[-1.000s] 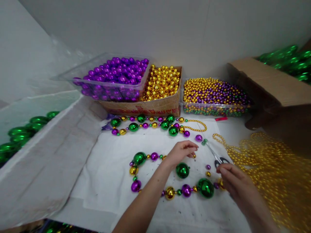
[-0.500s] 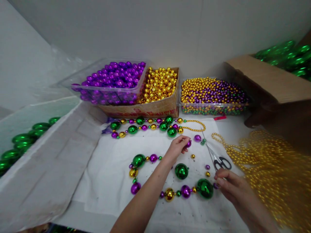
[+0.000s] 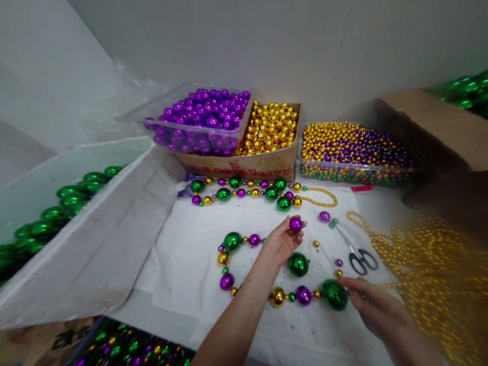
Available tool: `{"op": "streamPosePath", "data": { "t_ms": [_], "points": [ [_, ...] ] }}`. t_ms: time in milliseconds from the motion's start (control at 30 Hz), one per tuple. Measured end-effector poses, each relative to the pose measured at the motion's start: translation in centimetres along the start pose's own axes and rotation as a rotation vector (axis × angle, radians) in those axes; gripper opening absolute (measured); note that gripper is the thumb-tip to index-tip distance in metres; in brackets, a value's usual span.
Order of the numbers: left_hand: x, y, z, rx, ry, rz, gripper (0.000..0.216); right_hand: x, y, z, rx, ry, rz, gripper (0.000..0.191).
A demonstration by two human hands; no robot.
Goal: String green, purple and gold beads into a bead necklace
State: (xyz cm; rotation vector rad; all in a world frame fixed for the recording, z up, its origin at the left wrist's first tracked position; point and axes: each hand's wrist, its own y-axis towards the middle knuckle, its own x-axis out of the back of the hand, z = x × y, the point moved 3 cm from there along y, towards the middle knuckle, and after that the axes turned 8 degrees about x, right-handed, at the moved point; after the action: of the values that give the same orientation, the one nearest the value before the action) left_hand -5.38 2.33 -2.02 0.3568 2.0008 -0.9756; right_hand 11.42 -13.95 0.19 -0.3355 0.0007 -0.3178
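My left hand (image 3: pixel 282 242), palm turned up, pinches a shiny purple bead (image 3: pixel 295 224) between thumb and fingers. Closed fingers of my right hand (image 3: pixel 368 300) grip a thin straight wire, like a long needle, beside the big green bead (image 3: pixel 335 295). Its far end reaches up toward the purple bead; whether it enters the bead I cannot tell. The strand of green, gold and purple beads curves over the white cloth (image 3: pixel 179 264), partly behind my left forearm. A loose green ball (image 3: pixel 298 264), a small gold bead (image 3: pixel 316 244) and a small purple bead (image 3: pixel 339 263) lie between my hands.
Black-handled scissors (image 3: pixel 362 260) lie right of the loose beads. A finished-looking bead necklace (image 3: pixel 241 192) stretches along the back. Behind it stand a purple-bead tub (image 3: pixel 244 133), a gold-bead carton (image 3: pixel 267 165) and a mixed-bead tub (image 3: pixel 354 170). Gold chains (image 3: pixel 430 264) heap at right.
My left hand has turned palm up, showing the purple bead. The wire in my right hand has tilted left, its end now near that bead. The whole view has shifted, so things sit farther right.
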Motion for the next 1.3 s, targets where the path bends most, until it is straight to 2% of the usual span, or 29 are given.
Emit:
{"op": "streamPosePath", "data": {
  "t_ms": [267, 633, 800, 1133, 1300],
  "points": [
    [0.1, 0.1, -0.1, -0.068, -0.104, -0.002, 0.022, -0.4, -1.2, 1.9, 0.178, -0.141, 0.003, 0.026],
    [-0.4, 0.0, -0.3, -0.082, -0.116, -0.069, 0.016, 0.3, -0.3, 0.3, 0.233, -0.287, 0.149, 0.031],
    [-0.5, -0.1, -0.3, -0.114, -0.097, -0.054, 0.014, -0.1, -0.5, 1.0, 0.212, -0.222, 0.072, 0.029],
    [-0.6, -0.1, -0.2, -0.18, -0.071, -0.003, 0.006, -0.4, -0.8, 1.2, 0.222, -0.199, 0.026, 0.031],
    [-1.1, -0.4, -0.4, -0.201, -0.033, 0.011, 0.008, -0.2, -1.0, 1.6, 0.234, -0.254, 0.063, 0.033]
  ]
}}
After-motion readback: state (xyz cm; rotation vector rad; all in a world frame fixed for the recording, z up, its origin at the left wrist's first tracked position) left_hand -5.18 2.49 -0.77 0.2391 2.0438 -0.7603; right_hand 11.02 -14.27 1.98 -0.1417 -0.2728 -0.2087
